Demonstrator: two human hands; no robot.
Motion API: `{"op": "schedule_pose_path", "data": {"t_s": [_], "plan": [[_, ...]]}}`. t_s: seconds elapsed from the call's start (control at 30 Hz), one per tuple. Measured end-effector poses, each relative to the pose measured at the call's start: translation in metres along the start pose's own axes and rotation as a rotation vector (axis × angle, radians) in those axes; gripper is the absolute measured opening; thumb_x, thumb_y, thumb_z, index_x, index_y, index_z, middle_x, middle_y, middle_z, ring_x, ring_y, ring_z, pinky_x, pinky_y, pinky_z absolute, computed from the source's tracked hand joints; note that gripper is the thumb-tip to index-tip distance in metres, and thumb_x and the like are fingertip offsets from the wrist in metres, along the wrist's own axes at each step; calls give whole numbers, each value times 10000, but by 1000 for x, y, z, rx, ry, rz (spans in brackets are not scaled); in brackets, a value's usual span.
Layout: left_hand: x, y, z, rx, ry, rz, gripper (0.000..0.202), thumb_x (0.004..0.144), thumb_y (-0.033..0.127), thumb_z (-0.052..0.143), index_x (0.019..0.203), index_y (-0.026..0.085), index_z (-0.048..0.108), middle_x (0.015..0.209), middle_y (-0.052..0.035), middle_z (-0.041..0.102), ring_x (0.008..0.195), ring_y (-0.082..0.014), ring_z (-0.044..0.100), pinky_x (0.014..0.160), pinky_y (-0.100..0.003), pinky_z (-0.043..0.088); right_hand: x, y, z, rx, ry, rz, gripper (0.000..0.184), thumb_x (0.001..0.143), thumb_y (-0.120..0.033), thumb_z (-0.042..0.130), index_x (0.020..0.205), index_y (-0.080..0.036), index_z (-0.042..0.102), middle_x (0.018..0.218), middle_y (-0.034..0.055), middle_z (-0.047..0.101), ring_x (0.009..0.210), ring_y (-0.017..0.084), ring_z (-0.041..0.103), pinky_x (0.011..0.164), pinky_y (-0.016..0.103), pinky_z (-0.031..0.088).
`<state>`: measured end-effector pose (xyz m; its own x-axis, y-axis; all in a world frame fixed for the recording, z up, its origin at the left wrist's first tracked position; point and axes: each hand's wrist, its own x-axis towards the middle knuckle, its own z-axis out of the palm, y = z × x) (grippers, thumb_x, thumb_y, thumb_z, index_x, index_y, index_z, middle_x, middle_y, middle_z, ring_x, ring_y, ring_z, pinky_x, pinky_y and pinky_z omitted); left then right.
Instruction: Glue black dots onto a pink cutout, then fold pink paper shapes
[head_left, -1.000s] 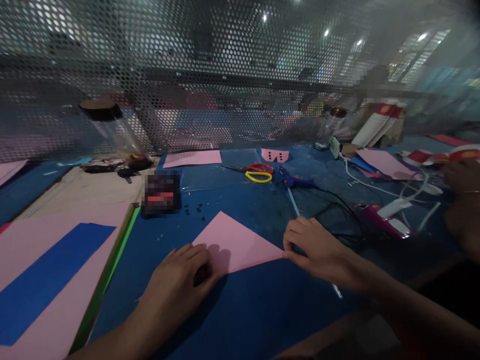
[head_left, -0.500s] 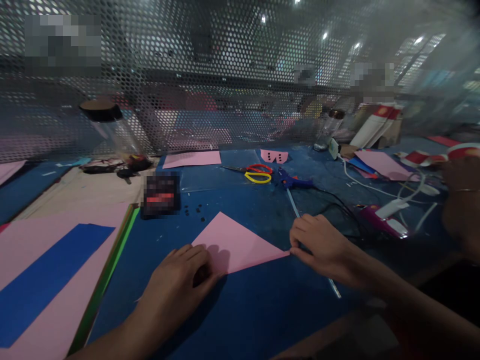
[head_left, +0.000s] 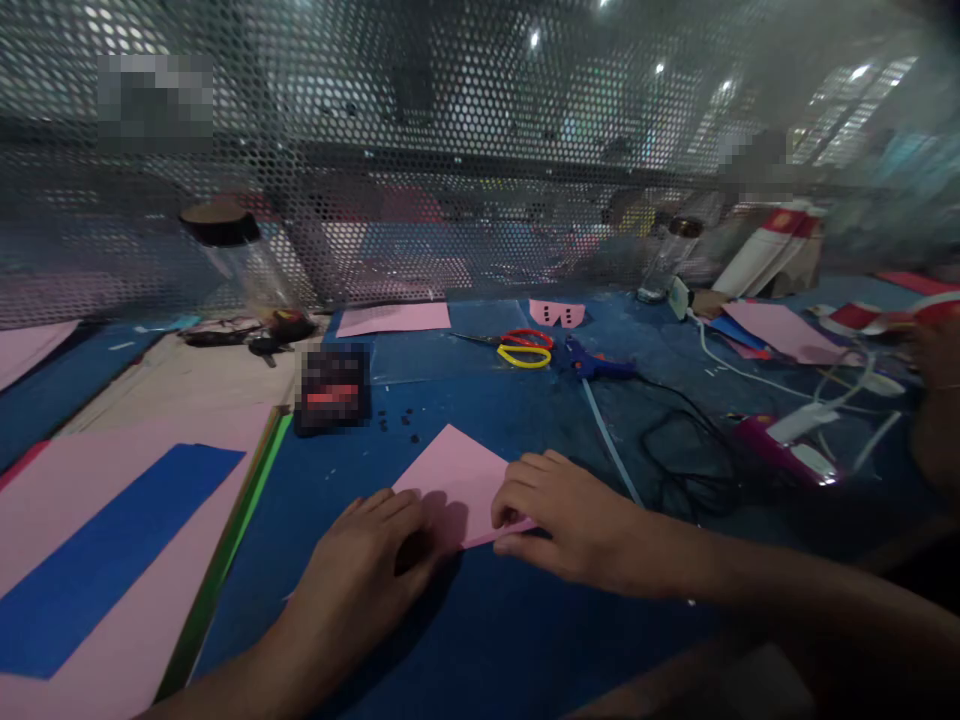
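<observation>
A pink folded paper (head_left: 459, 480) lies on the blue table (head_left: 510, 630) in front of me. My left hand (head_left: 367, 560) rests palm down on its near left corner, fingers curled over the edge. My right hand (head_left: 562, 520) lies on the right part of the paper, fingers bent and pressing it down with the thumb along the near edge. The paper's right tip is hidden under that hand.
Red and yellow scissors (head_left: 525, 348) and a blue glue gun (head_left: 600, 366) with black cord lie beyond. Pink and blue sheets (head_left: 112, 540) sit at left. A perforated metal screen (head_left: 450, 150) backs the table. Another person's hand (head_left: 937, 400) is at right.
My right hand has slid left from the paper's right tip onto the paper, covering that part. The left hand has stayed in place.
</observation>
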<state>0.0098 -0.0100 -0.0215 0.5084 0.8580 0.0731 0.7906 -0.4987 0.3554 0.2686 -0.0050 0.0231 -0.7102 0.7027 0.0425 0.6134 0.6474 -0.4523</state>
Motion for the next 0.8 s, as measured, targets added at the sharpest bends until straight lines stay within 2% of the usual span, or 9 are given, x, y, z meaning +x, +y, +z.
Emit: {"op": "schedule_pose_path", "data": {"t_s": [0.1,0.27,0.43,0.8], "plan": [[-1,-1,0,-36,-3,11,206,932,301,611,757,205,559,761,-4,624,729,-201,559,694,-337,371,6,4,11,-2,-23,-15,191,957,-390,663,994,-205,633,1023,11,656,960,187,549,858,332,346],[-3,-3,0,-86,-9,12,162,930,286,624,790,210,592,822,-10,644,792,-213,580,728,-347,379,13,4,21,12,-3,20,162,958,-351,663,979,-195,628,999,15,666,944,188,547,836,327,345],[-4,-1,-1,-98,2,5,197,942,305,608,772,210,580,801,-10,637,773,-213,578,727,-355,384,16,5,26,15,35,39,163,926,-289,701,860,-195,586,901,-18,642,873,165,528,788,307,329],[-9,1,-12,-79,25,-13,126,887,227,602,761,216,609,796,-11,659,783,-203,601,715,-334,401,13,9,30,10,48,45,159,920,-266,706,854,-204,575,892,-30,640,858,166,506,787,319,297]]}}
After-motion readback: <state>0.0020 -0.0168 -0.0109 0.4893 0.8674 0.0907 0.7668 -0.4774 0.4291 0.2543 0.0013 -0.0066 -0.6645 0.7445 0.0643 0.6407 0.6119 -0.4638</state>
